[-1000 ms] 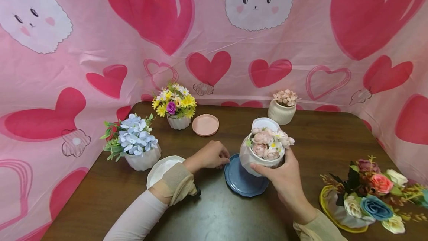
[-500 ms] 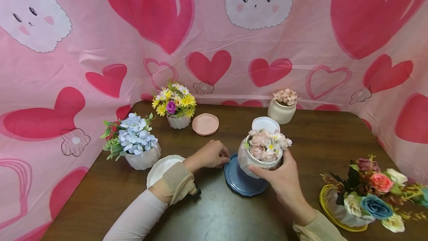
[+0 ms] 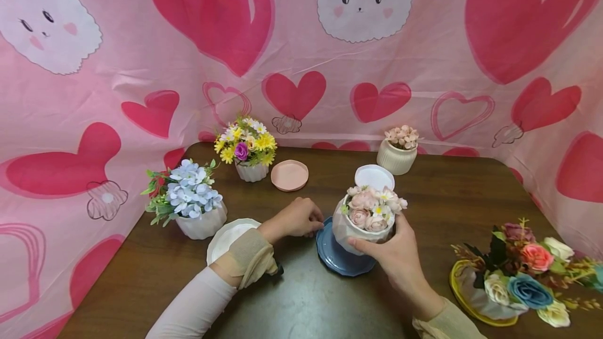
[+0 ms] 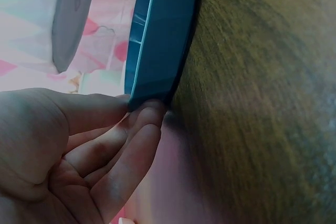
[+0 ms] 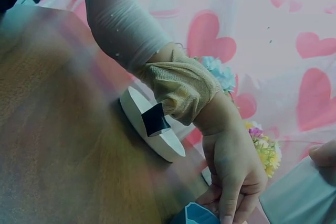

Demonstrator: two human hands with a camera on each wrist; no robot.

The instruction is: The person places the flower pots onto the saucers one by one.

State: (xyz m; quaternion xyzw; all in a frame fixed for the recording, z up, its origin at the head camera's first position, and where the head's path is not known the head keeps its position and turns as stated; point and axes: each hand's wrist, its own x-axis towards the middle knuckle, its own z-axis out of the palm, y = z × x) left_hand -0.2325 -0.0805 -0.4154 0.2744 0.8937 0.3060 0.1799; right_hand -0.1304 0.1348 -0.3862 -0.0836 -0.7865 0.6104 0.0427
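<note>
My right hand point(image 3: 398, 258) grips a white faceted flowerpot point(image 3: 345, 232) of pale pink blooms and small daisies, thumb on its near side. It hangs over a round blue saucer point(image 3: 340, 261) on the table. In the left wrist view the flowerpot's base point(image 4: 73, 22) shows apart from the blue saucer point(image 4: 165, 40). The left hand point(image 3: 298, 217) pinches the saucer's left edge between thumb and fingers, low by the wood. Seen from the right wrist, the flowerpot point(image 5: 302, 195) is beside the left hand point(image 5: 233, 161).
Left stand a blue hydrangea pot point(image 3: 200, 224) and a yellow daisy pot point(image 3: 252, 171). A white saucer point(image 3: 223, 239) lies under the left forearm. Behind are a pink saucer point(image 3: 289, 176), another white saucer point(image 3: 372, 176) and a cream pot point(image 3: 397, 158). A rose pot stands on a yellow saucer point(image 3: 457, 297) at right.
The right hand has brought the flowerpot slightly left and nearer to me over the blue saucer. My left hand has stayed at the saucer's edge.
</note>
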